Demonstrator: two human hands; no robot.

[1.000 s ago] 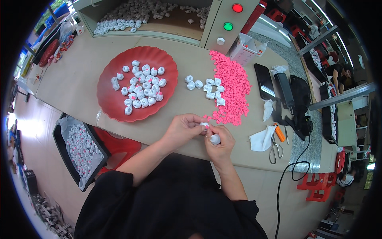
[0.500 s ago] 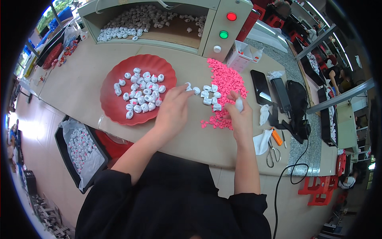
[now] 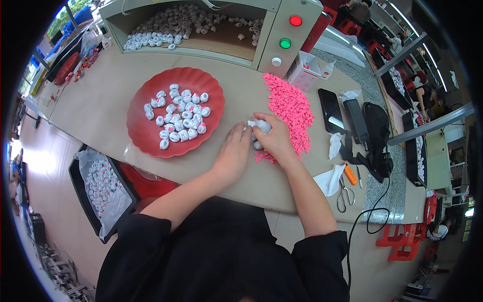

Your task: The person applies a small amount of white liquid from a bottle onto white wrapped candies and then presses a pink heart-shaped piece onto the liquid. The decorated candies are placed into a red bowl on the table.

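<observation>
On the tabletop, between a red scalloped plate [image 3: 140, 132] and a heap of small pink pieces [image 3: 291, 106], my two hands meet around a cluster of small white rounded pieces [image 3: 260, 126]. My left hand [image 3: 235, 152] lies along the cluster's left side, fingers stretched out and close together. From the right, my right hand [image 3: 274, 137] curls over the same pieces, thumb and fingers around them, covering most of the cluster. Many similar white pieces [image 3: 187, 115], some with pink spots, lie in the plate.
An open-fronted cabinet [image 3: 241, 58] with white pieces inside and lit buttons stands behind. A black phone [image 3: 330, 111], scissors [image 3: 345, 195], an orange-handled tool [image 3: 350, 174] and a white cloth [image 3: 328, 180] lie right. A lined black bin [image 3: 103, 194] sits lower left.
My right hand has moved left from the pink heap onto the white pieces. My left hand has come right and nearer, beside it. The white pieces on the table are now mostly covered.
</observation>
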